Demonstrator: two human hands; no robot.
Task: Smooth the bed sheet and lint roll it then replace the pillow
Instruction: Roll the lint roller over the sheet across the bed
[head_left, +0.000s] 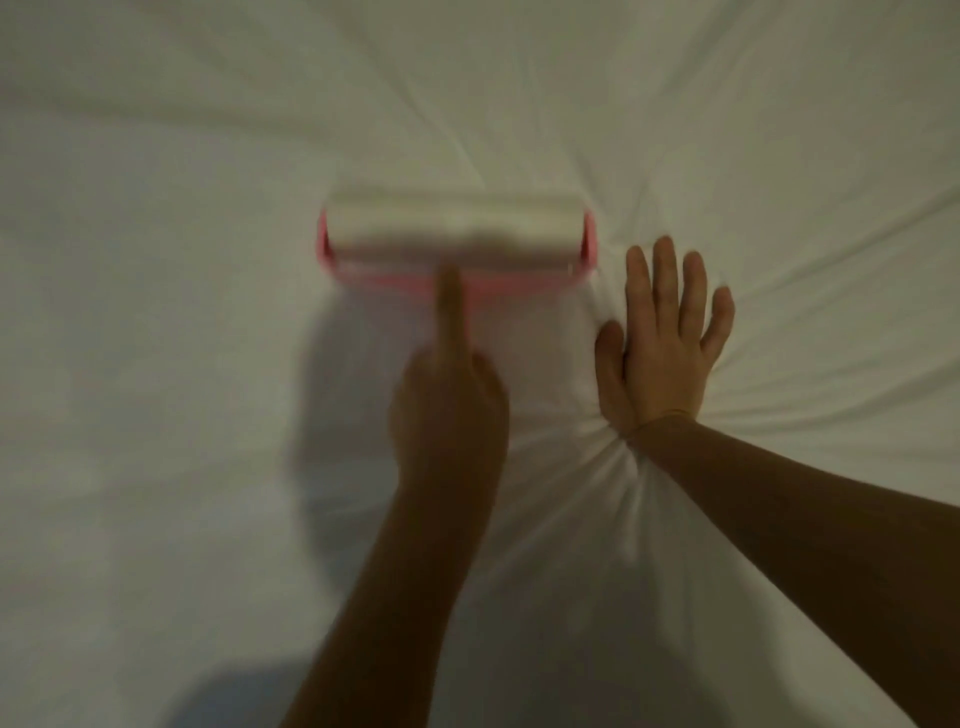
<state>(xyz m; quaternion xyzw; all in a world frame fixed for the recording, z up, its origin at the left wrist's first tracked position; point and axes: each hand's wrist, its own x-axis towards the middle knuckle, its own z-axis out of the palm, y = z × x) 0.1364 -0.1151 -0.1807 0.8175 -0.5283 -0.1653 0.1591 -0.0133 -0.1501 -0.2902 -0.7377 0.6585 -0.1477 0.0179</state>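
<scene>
A white bed sheet filled the view, its creases fanning out from under the right wrist. The pink-framed lint roller lay crosswise on the sheet at the middle, blurred. Just right of it, the right hand pressed flat on the sheet, fingers straight and holding nothing. The left hand gripped the roller's handle, index finger stretched along it.

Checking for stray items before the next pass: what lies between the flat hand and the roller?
Only creased sheet: in the head view, nothing else lies between the right hand and the roller, which the left hand holds.
</scene>
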